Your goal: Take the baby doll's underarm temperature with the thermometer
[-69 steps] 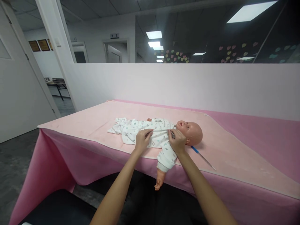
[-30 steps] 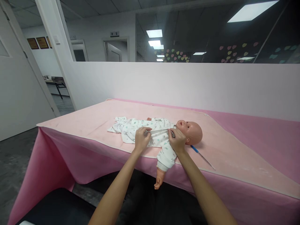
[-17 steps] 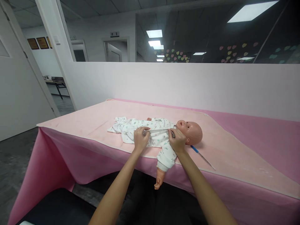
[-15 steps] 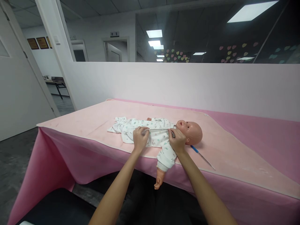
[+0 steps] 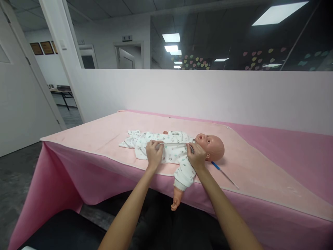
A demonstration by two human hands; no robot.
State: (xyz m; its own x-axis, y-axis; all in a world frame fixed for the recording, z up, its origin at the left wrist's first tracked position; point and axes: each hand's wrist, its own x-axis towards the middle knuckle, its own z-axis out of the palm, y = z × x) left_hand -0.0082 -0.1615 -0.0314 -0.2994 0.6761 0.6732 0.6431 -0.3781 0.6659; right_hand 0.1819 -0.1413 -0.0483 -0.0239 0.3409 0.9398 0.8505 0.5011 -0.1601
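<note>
A baby doll (image 5: pixel 215 147) in a white patterned outfit lies on its back, head to the right. One doll arm hangs over the table's near edge. My left hand (image 5: pixel 154 152) is closed over the doll's middle, gripping one end of a thin whitish strip (image 5: pixel 174 143). At the doll's shoulder, my right hand (image 5: pixel 197 155) pinches the strip's other end, with a small grey object partly showing in its fingers. The strip runs straight and taut across the doll's front; its exact kind is unclear.
A screwdriver-like tool with a blue handle (image 5: pixel 215 165) and thin metal shaft lies right of my right hand. Peach cloth (image 5: pixel 255 166) over pink cloth covers the table. A white wall (image 5: pixel 208 93) with a window stands behind; a dark seat (image 5: pixel 65 231) is at lower left.
My left hand has shifted slightly left, toward the doll's legs, so the strip between my hands is a little longer. My right hand and the doll have hardly moved.
</note>
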